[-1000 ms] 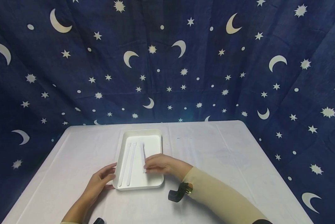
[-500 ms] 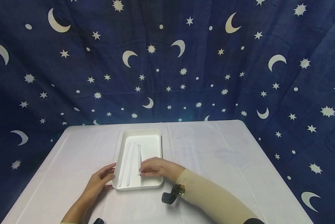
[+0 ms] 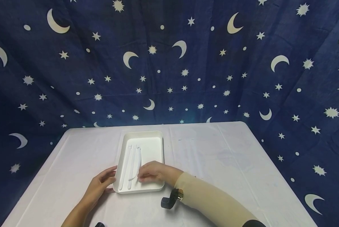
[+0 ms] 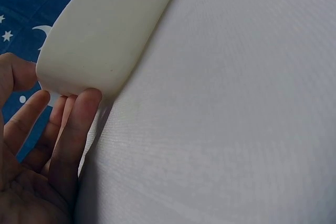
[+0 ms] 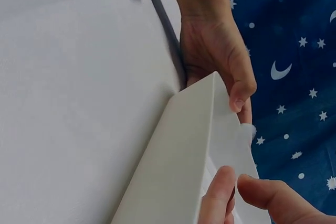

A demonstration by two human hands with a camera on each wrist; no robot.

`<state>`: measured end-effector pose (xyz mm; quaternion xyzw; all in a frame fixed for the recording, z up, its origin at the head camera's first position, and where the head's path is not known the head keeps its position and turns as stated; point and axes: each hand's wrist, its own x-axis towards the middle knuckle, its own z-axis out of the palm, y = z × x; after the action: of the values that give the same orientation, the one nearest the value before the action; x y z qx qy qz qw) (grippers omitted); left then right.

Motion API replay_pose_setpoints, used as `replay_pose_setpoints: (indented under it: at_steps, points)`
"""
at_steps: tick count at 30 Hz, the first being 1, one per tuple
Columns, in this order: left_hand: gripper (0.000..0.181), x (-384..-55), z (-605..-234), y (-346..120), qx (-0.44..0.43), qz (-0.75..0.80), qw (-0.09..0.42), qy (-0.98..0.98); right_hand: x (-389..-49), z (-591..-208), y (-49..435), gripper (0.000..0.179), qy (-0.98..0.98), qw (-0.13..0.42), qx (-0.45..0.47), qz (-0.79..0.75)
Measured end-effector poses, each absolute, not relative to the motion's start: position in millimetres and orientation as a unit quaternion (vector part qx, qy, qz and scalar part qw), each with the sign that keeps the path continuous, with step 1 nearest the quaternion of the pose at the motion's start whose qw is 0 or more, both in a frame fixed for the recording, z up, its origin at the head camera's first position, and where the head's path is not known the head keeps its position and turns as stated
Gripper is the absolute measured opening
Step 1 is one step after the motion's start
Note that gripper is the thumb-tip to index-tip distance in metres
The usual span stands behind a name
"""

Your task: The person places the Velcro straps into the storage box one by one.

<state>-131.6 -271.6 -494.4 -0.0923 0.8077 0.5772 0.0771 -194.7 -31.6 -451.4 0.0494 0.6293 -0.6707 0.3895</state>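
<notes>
Head view: white tray [image 3: 152,146] flat on the table [image 3: 215,151], so using that as the landmark. Inside its left half, left stick [image 3: 125,167], middle stick [image 3: 132,164] and third stick [image 3: 139,156], all thin and white, roughly side by side, third one nearest the tray's centre. Right hand [image 3: 151,171] over the tray floor, fingertips near the third stick, thumb and index slightly apart in the right wrist view. Honestly can't tell pinched or just brushed, too blurry. Left hand [image 3: 102,183] against the tray's left wall, fingers spread and touching, no real clamp to speak of.

Main worry: a bowed-looking third stick just beside the middle stick. Could spring sideways if let go crooked, then shove the middle stick into the left one. Could also kink from too hard a squeeze. Second worry: right forearm [image 3: 173,176] across the tray's right side. Might catch the rim and twist everything, especially with such light bracing opposite
</notes>
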Motion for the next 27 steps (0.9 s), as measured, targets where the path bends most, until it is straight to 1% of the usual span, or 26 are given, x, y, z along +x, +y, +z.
replay_pose_setpoints:
  at_steps: [2,6,9,13,16,20,27]
  points:
    - [0.056,-131.3,-494.0,-271.1,-0.091,0.577,0.075,0.808,-194.3,-451.9,-30.8,0.015,0.631,0.386,0.055,-0.671]
    - [0.056,-130.5,-492.8,-270.8,-0.088,0.580,0.073,0.807,-193.9,-452.8,-26.8,0.024,0.633,0.381,0.061,-0.671]
    - [0.055,-130.6,-492.8,-271.2,-0.087,0.584,0.072,0.804,-193.6,-448.0,-20.1,0.027,0.647,0.379,0.041,-0.660]
    - [0.055,-131.4,-493.4,-270.9,-0.086,0.586,0.073,0.803,-195.7,-431.4,-2.8,0.034,0.678,0.367,0.013,-0.636]
    - [0.055,-131.6,-493.3,-270.6,-0.085,0.588,0.073,0.801,-200.2,-418.1,18.1,0.037,0.701,0.353,0.009,-0.620]
    - [0.055,-131.3,-493.0,-270.4,-0.085,0.594,0.073,0.797,-207.8,-405.0,55.3,0.035,0.732,0.326,0.021,-0.598]
    - [0.056,-131.0,-493.2,-271.2,-0.089,0.586,0.075,0.802,-215.4,-401.3,123.9,0.037,0.726,0.288,0.049,-0.623]
